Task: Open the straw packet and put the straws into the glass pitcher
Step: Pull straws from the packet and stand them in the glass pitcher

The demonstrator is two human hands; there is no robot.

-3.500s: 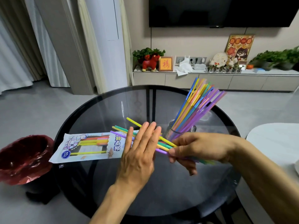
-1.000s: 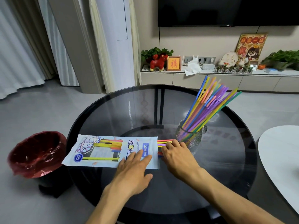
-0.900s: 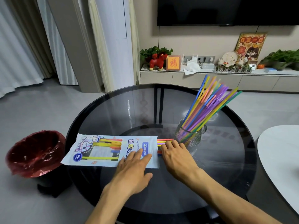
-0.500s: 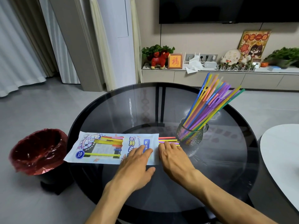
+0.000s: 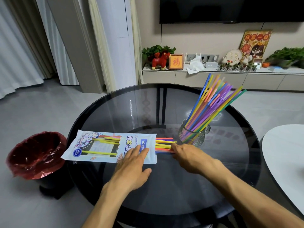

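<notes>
Straw packet left of glass pitcher, on table

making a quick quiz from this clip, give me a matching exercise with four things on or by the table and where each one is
Things:
1. straw packet
2. glass pitcher
3. bin with the red liner
4. left hand

Places or states:
A. on the floor, left of the table
B. upright on the table, full of leaning straws
C. lying flat, straw ends poking out of its right end
D. palm down, pressing on the packet

Pairs: 1-C, 2-B, 3-A, 4-D
</notes>
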